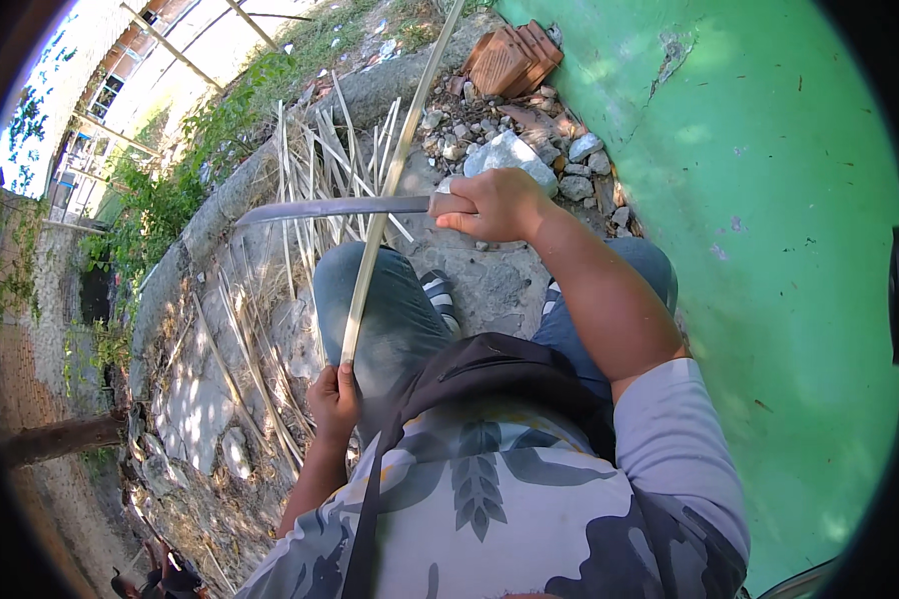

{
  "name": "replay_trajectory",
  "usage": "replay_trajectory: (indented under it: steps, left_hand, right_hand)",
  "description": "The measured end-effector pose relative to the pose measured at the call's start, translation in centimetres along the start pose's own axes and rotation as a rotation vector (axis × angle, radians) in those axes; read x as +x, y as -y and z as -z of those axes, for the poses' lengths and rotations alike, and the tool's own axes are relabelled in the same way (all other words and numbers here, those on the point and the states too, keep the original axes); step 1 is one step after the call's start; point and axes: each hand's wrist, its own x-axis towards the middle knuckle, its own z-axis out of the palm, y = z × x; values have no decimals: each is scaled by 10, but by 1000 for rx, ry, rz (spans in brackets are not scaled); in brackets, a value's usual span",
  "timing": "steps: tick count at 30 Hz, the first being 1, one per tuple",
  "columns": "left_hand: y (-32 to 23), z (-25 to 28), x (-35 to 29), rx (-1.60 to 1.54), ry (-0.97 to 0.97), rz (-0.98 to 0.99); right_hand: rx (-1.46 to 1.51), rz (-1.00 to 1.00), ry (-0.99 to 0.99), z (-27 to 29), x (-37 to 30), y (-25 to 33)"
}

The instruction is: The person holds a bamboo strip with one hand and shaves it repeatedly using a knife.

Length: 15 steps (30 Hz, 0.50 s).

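Observation:
My right hand point(497, 206) is wrapped round the wooden handle of a machete point(340, 208), whose long blade points left. The blade lies across a long pale bamboo strip point(374, 240), close to or touching it; which of the two I cannot tell. Near my left knee, my left hand point(334, 401) grips the lower end of that strip, thumb along it. From there the strip slants up and away past the top edge of the view. Both jeans-covered knees are bent, with the strip passing over the left one.
Many split bamboo strips point(315, 160) lie in a loose pile ahead, and more point(245, 339) lie to the left. Rubble point(509, 160) and stacked clay tiles point(514, 62) sit by a green wall point(769, 250) at right. A low concrete edge point(175, 265) curves along the left.

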Motion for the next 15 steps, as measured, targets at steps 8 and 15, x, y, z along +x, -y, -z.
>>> replay_trajectory:
  steps: [8,15]
  left_hand:
    - [8,0,0,11,14,10]
    - [-5,1,-1,9,-2,-5]
  right_hand:
    - [95,-210,-100,0,-1,-18]
    - [49,35,20,4,-3,15]
